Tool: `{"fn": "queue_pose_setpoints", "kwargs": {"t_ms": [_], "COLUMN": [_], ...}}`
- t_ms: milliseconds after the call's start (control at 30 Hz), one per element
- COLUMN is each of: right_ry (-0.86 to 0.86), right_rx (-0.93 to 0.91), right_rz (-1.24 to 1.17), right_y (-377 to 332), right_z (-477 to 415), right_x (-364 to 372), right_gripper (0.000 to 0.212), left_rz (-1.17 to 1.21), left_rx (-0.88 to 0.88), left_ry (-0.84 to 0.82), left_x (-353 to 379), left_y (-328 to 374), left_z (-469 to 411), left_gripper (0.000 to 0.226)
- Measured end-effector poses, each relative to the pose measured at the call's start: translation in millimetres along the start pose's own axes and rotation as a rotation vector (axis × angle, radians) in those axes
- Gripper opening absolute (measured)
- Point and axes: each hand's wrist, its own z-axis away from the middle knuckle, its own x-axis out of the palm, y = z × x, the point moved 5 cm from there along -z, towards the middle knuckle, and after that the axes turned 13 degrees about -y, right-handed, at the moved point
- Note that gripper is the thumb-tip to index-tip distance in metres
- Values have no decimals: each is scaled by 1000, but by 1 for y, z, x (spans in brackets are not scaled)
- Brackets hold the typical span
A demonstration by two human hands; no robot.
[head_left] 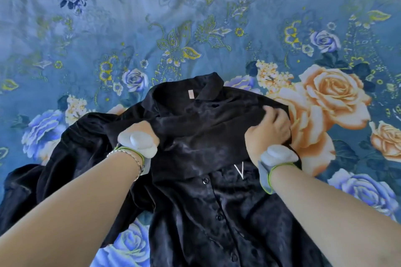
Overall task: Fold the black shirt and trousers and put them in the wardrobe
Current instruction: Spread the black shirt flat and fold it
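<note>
The shirt (217, 191) is spread on the bedsheet (195, 17), collar (208, 89) on the far side, button placket toward the near edge. A sleeve is bunched to its left. The left hand (138, 136) is set on the shirt's left shoulder, the right hand (269, 130) on its right shoulder; a fold of cloth is held between them, over the chest.

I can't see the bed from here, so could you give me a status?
Both hands, left hand and right hand, gripping black shirt. Shirt on bedsheet, unfolded. Nothing blocking.
</note>
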Motion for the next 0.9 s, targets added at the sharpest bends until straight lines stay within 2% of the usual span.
{"fn": "queue_pose_setpoints", "kwargs": {"t_ms": [33, 67, 133, 200, 267, 333, 467, 533, 567, 633, 667, 700, 733, 833, 900], "right_ry": [-64, -154, -440, -628, -603, -585, -554, -520, -521, -584, -614, -647, -670, -716, -792], "right_rx": [-193, -312, -431, -465, -490, -452, -477, -536, -552, -491, -426, -374, -348, -363, -377], "right_rz": [65, 176, 328, 490, 569, 642, 627, 526, 516, 578, 605, 618, 616, 602, 543], "right_y": [-11, -15, -22, -23, -21, -18, -21, -28, -32, -33, -33, -32, -31, -30, -31], "right_z": [-2, -12, -31, -38, -42, -45, -57, -57, -57, -62, -71, -76, -84, -98, -99], "right_x": [13, 25, 42, 52, 53, 50, 44, 45, 48, 56, 59, 59, 62, 74, 77], "right_gripper": [54, 55, 50, 38, 30, 31, 33, 34, 45, 88, 107, 117, 119, 90, 66], "left_rz": [-31, -66, -290, -495, -401, -158, 171, 170, 90, -165, -253, -311, -345, -319, -341], "left_rx": [58, 131, 255, 272, 259, 254, 270, 210, 153, 49, 55, 81, 94, -29, -59], "left_ry": [7, 3, -44, -96, -144, -171, 3, -29, -43, 49, 133, 181, 173, -7, -94], "left_x": [-1, 2, 15, 31, 33, 25, 4, 2, 2, -3, -9, -13, -16, -17, -15], "left_y": [6, 15, 34, 43, 43, 34, -7, -26, -30, -30, -22, -14, -7, -4, -2], "left_z": [-4, -6, -7, -11, -18, -23, -26, -28, -30, -35, -42, -44, -53, -82, -84], "left_gripper": [45, 54, 64, 55, 34, 21, 44, 38, 39, 77, 99, 117, 130, 142, 125]}}
